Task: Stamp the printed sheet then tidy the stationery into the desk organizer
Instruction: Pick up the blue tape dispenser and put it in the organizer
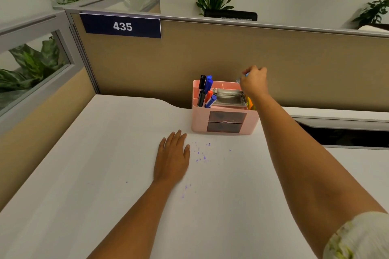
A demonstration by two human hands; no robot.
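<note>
White desk (84,174): left hand (171,157) flat, empty, before pink plastic organizer (200,120); right hand (253,82) fingers (260,69) pinch small blue item (246,74) above it. Best lowered straight in.

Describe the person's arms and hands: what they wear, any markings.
Left hand and right hand are bare: no gloves, rings or watch show. Both forearms are uncovered. The right upper arm wears a short sleeve, white with a yellow-green pattern.

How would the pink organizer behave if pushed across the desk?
Probably slides rather than tips: the pink organizer looks wide and boxy on a smooth desk. Standing markers may rattle or lean. Likely light plastic, though the metal item adds weight.
</note>
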